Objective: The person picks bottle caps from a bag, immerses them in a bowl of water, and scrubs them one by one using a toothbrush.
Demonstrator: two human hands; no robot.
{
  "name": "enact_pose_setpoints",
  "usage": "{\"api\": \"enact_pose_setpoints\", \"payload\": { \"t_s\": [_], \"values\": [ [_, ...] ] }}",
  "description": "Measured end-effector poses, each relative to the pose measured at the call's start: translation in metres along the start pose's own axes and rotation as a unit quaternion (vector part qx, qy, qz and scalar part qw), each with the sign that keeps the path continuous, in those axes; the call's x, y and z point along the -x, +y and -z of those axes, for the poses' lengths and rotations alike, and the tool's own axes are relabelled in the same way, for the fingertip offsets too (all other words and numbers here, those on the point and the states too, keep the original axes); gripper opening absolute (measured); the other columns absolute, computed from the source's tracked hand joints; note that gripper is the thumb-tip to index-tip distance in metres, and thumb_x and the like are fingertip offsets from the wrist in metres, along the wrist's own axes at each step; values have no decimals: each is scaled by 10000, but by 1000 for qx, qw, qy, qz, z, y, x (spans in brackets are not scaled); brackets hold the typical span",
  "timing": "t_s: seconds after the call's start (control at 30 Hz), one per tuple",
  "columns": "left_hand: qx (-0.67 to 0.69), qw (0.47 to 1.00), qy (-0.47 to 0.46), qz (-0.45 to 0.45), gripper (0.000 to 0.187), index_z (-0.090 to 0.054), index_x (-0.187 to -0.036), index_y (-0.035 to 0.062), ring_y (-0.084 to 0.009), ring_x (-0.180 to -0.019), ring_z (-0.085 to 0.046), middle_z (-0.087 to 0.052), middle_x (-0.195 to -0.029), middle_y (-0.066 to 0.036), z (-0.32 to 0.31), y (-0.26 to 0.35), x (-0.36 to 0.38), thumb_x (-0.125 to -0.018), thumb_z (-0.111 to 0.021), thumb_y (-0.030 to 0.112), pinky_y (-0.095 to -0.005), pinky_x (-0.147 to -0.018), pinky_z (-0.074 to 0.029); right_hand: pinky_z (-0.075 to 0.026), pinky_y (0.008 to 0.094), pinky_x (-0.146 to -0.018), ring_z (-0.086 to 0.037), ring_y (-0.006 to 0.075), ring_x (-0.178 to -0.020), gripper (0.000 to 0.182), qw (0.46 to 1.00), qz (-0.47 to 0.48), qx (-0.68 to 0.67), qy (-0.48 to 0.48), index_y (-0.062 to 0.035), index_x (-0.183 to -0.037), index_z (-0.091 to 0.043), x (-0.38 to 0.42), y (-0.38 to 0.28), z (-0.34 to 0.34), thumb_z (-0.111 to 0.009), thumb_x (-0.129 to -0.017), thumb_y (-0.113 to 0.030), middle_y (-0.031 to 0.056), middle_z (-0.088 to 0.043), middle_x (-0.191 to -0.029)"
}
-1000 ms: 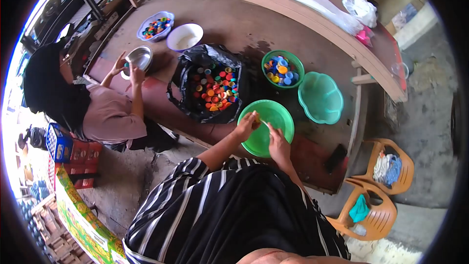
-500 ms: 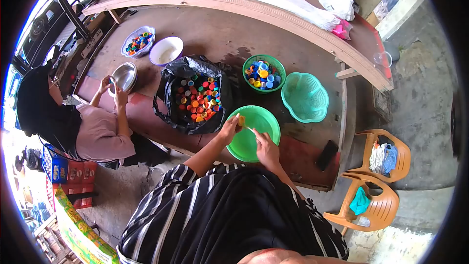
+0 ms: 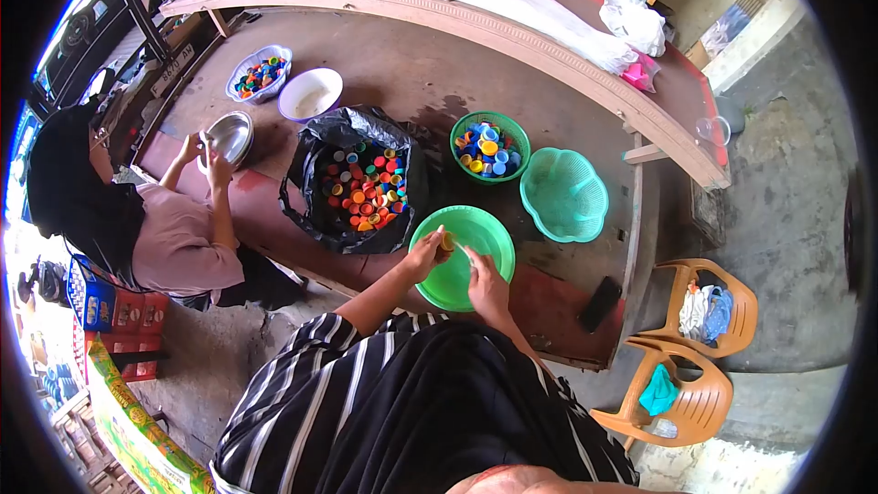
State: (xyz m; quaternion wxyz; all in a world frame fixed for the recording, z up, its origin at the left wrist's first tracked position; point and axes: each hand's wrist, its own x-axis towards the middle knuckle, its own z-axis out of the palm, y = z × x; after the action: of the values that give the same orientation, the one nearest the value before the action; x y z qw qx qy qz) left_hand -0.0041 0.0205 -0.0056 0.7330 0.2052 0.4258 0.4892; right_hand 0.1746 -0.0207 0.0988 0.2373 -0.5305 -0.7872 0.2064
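Over the bright green basin [image 3: 494,236], my left hand [image 3: 424,256] grips a small yellow cap [image 3: 446,242]. My right hand [image 3: 487,286] is closed on a thin, light-coloured tool [image 3: 464,249] whose tip points toward the cap. Left of the basin, an open black plastic bag [image 3: 302,154] holds many red, orange and other coloured caps. Behind the basin stands a dark green basket [image 3: 519,133] with blue, yellow and white caps. A pale green scalloped basket [image 3: 564,197] sits to its right.
A co-worker [image 3: 183,224] at the left holds something small near a metal bowl [image 3: 240,139]. A white bowl [image 3: 311,94] and a scalloped bowl of caps [image 3: 236,82] stand farther back. A phone [image 3: 600,304] lies at right, near orange chairs [image 3: 736,311].
The whole view has shifted slightly. My hands stay over the basin, still holding the cap and the tool, with small changes of pose. The co-worker's hands have moved slightly.
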Motion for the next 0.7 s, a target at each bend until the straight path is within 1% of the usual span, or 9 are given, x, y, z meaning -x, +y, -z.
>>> {"api": "enact_pose_setpoints", "payload": {
  "t_s": [0.13, 0.17, 0.27, 0.37, 0.4, 0.47, 0.6, 0.63, 0.7],
  "values": [
    [-48, 998, -13, -36, 409, -580, -1158, 83, -94, -806, -548, -582, -927, 1, 9, 14, 1, -999, -456, 439, -248, -726, -464, -523, 405, -723, -626, 305, -911, 382, 999, 25, -27, -28, -202, -1261, -566, 0, 6, 6, -519, -900, -84, 88, -592, -1042],
    [-58, 997, -1, -43, 414, -573, -1177, 84, -96, -863, -562, -587, -983, -7, 9, 14, 2, -997, -461, 439, -256, -762, -475, -522, 420, -717, -628, 319, -893, 402, 999, -2, -15, -40, -204, -1261, -569, -3, 7, 8, -502, -891, -61, 92, -595, -1040],
    [-60, 996, 21, -57, 381, -581, -1100, 97, -74, -745, -533, -545, -869, 14, -4, 21, 14, -988, -477, 446, -228, -686, -462, -521, 440, -704, -632, 335, -867, 416, 984, -17, 172, -51, -217, -1264, -571, -7, 37, -13, -495, -889, -53, 84, -602, -1030],
    [-52, 995, 22, -80, 380, -571, -1119, 101, -80, -765, -547, -556, -895, 12, -2, 13, 11, -989, -473, 445, -235, -702, -475, -519, 454, -698, -631, 348, -863, 427, 979, -39, 151, -132, -229, -1264, -571, -6, 42, -18, -499, -885, -47, 75, -600, -1041],
    [-51, 996, 14, -69, 385, -568, -1132, 99, -84, -773, -555, -569, -914, 6, 1, 12, 9, -993, -462, 442, -242, -705, -485, -517, 463, -724, -630, 345, -895, 400, 982, -94, 113, -123, -231, -1268, -567, -8, 21, -5, -476, -908, -83, 82, -600, -1057],
    [-47, 997, 46, -45, 386, -565, -1129, 94, -89, -769, -559, -574, -922, 2, 0, 6, 7, -998, -447, 438, -248, -703, -489, -517, 458, -734, -632, 333, -916, 390, 994, -52, 81, -56, -233, -1270, -567, -4, 23, -6, -473, -914, -105, 87, -603, -1069],
    [-65, 997, 44, -14, 392, -562, -1182, 96, -118, -845, -571, -589, -962, -21, 10, -8, -3, -999, -459, 427, -291, -767, -492, -519, 432, -738, -631, 316, -928, 408, 976, -55, 166, -130, -217, -1271, -558, -5, 40, -13, -543, -883, -90, 76, -593, -1089],
    [-60, 997, 51, -10, 389, -565, -1176, 95, -121, -840, -572, -590, -958, -23, 11, -8, -4, -999, -461, 425, -289, -762, -492, -517, 428, -742, -626, 323, -929, 400, 979, -80, 137, -126, -209, -1280, -540, -7, 34, -11, -528, -897, -96, 79, -589, -1099],
    [-46, 997, 68, -2, 384, -569, -1162, 92, -127, -829, -575, -593, -950, -28, 10, -13, -5, -999, -463, 422, -286, -752, -491, -515, 431, -738, -626, 330, -919, 385, 993, -56, 68, -82, -211, -1280, -532, -6, 20, -6, -518, -909, -110, 85, -589, -1102]
  ]
}}
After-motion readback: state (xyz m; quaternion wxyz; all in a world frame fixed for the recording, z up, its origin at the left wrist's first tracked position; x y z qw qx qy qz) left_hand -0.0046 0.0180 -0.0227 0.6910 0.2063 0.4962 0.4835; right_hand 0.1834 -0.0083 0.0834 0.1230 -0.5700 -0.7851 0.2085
